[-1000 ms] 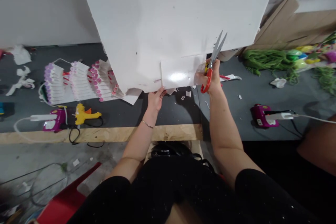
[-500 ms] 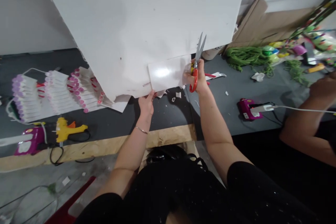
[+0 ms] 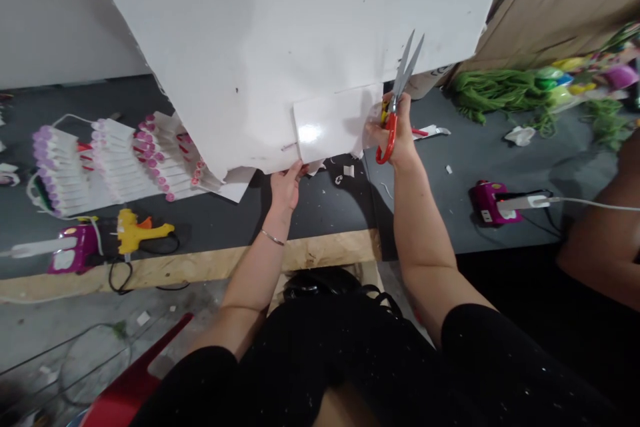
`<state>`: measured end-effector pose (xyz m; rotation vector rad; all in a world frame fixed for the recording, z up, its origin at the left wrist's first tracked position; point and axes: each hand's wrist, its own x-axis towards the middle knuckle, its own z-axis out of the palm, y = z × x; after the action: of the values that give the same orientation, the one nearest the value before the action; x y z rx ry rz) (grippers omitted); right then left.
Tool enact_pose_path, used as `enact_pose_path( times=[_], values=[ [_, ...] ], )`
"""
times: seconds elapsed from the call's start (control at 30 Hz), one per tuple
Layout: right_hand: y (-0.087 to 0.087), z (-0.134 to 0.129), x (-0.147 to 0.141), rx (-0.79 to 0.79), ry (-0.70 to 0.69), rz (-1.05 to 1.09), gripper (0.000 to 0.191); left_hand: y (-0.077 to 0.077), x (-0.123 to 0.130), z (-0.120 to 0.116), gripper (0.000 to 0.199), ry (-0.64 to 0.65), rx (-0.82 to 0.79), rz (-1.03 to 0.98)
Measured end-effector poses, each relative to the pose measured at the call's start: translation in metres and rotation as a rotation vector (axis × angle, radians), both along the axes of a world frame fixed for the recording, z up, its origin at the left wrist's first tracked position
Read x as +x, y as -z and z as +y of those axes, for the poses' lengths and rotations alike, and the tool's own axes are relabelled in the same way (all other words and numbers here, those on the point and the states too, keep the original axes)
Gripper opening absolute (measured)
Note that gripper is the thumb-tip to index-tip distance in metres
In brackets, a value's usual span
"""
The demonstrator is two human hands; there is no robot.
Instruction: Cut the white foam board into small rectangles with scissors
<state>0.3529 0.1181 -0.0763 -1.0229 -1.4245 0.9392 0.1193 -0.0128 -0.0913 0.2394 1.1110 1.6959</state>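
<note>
A large white board (image 3: 260, 33) stretches out ahead of me, its near edge over the dark table. On its lower edge lies a smaller glossy white sheet (image 3: 330, 121). My left hand (image 3: 287, 188) pinches the near edge at the sheet's lower left corner, thumb on top and the other fingers underneath. My right hand (image 3: 395, 130) holds scissors (image 3: 391, 127) with red handles, their blades slightly apart and pointing away from me. The same hand is at the right end of the small sheet, its thumb and fingers against it.
Rows of white strips with pink and purple tips (image 3: 115, 160) lie left. Near them are a yellow glue gun (image 3: 143, 232) and a purple power socket (image 3: 75, 250). To the right are another purple socket (image 3: 495, 203), green yarn (image 3: 493, 93) and a co-worker's arm (image 3: 605, 220).
The view has shifted, so most things appear farther right and a little higher. Both hands keep their hold on the sheet and the scissors, with little other movement.
</note>
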Motion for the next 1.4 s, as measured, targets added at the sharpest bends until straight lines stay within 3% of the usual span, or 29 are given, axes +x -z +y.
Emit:
enact_pose_path(
  times=[0.4,0.7,0.87,1.07,1.4],
  values=[
    [-0.004,-0.003,-0.001,-0.006,0.008,0.026,0.058,0.008,0.0,-0.001,0.035,0.024,-0.008,0.121],
    [-0.014,-0.006,0.001,-0.008,-0.017,-0.014,0.06,0.003,0.004,-0.002,0.021,-0.027,-0.056,0.238],
    [-0.017,-0.008,0.001,-0.036,-0.006,-0.033,0.056,0.001,0.004,-0.001,0.024,-0.021,-0.072,0.241],
    [-0.01,-0.006,0.001,-0.062,-0.004,-0.064,0.056,0.0,0.002,0.002,0.022,-0.035,-0.109,0.256],
    [0.008,0.003,0.003,0.08,-0.065,-0.153,0.061,-0.001,0.003,0.003,0.027,-0.066,-0.117,0.363]
  ],
)
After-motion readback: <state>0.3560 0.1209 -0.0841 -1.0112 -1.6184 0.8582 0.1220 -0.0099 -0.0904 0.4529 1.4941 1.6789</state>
